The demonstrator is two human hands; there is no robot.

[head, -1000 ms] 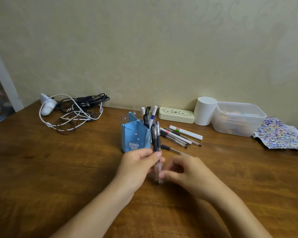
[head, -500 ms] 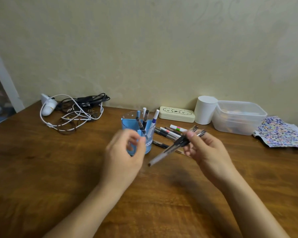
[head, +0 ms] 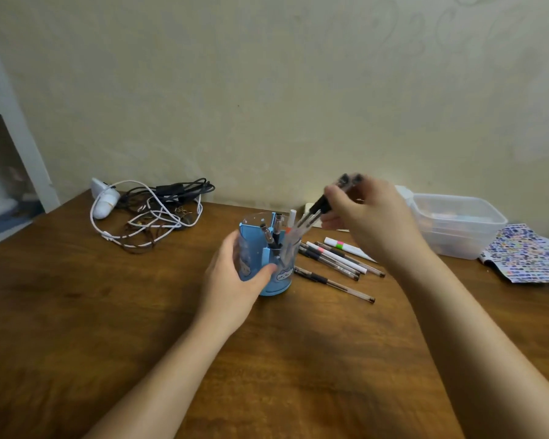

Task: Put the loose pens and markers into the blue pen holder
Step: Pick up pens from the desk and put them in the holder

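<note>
At frame centre, left hand (head: 235,280) clasps the blue pen holder (head: 278,274) (cartoon-printed); right hand (head: 370,220) pinches two clear pens (head: 311,217) tilted into it.

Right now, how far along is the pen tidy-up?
Partly done. Several pens already stand in the blue plastic pen holder. In hand: the right hand is lowering a bundle of clear-barrelled pens tip-first into it while the left hand grips the holder. Left: a cluster of loose pens and markers on the wooden table to its right.
</note>
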